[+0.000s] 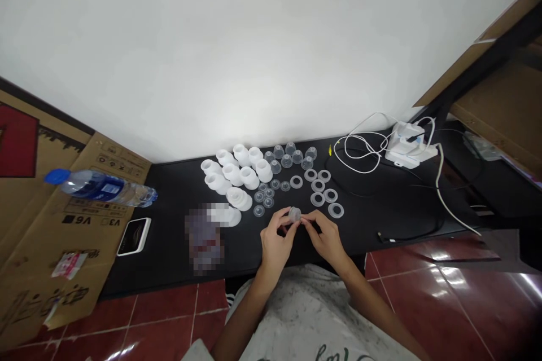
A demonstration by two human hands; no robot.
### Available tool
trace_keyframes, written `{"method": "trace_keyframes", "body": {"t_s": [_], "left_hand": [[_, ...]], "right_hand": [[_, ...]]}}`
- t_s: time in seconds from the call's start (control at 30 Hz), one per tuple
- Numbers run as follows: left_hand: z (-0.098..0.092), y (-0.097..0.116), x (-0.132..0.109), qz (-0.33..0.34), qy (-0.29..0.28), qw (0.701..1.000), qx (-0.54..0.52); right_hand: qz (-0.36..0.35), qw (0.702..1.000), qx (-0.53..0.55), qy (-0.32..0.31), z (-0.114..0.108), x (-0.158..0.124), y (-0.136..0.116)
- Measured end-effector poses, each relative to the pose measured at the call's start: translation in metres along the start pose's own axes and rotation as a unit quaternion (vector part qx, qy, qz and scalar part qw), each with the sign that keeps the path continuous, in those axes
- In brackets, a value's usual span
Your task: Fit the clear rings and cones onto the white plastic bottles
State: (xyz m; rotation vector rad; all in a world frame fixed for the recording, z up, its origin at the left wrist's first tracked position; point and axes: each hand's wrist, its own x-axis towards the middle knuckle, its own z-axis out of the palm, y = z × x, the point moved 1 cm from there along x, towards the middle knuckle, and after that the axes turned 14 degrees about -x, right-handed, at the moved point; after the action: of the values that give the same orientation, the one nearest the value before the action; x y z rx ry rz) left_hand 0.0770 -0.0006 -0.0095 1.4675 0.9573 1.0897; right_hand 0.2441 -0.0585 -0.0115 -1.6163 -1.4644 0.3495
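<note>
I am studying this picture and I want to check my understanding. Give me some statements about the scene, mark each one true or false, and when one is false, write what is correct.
1. The left hand and the right hand together hold a small clear cup. True.

2. The water bottle stands upright on the black table. False: it lies on its side on the cardboard.

3. The clear rings lie on the table to the right of the white funnels. True.

4. The white cable is wrapped around the phone. False: it lies in loops beside the white charger, at the other end of the table from the phone.
</note>
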Motion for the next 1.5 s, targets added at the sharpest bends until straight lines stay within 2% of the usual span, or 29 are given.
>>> {"method": "trace_keyframes", "body": {"t_s": [0.2,0.43,0.63,0.87,0.97,1.1,1.27,1.5], "left_hand": [[0.002,0.009,0.003,0.044,-0.027,0.999,0.011],[0.008,-0.001,0.004,0.021,-0.001,1.000,-0.012],[0.009,0.001,-0.002,-0.005,-0.020,0.998,-0.054],[0.009,-0.004,0.001,-0.027,-0.003,0.992,-0.127],[0.006,-0.003,0.001,-0.032,0.015,0.992,-0.120],[0.004,-0.002,0.002,-0.018,-0.039,0.995,-0.091],[0.005,-0.006,0.000,-0.016,-0.016,0.992,-0.124],[0.008,-0.002,0.004,-0.051,-0.041,0.983,-0.174]], "right_hand": [[0.091,0.993,0.071,-0.011,0.004,0.001,0.006],[0.071,0.997,0.042,-0.012,0.002,0.000,0.007],[0.119,0.989,0.089,0.004,0.004,-0.001,0.011],[0.100,0.989,0.104,-0.014,0.004,0.003,0.011],[0.092,0.992,0.084,-0.011,0.003,0.002,0.011],[0.081,0.994,0.065,-0.021,0.004,0.001,0.010],[0.081,0.994,0.065,-0.033,0.005,0.001,0.010],[0.088,0.993,0.072,-0.025,0.001,0.002,0.007]]}}
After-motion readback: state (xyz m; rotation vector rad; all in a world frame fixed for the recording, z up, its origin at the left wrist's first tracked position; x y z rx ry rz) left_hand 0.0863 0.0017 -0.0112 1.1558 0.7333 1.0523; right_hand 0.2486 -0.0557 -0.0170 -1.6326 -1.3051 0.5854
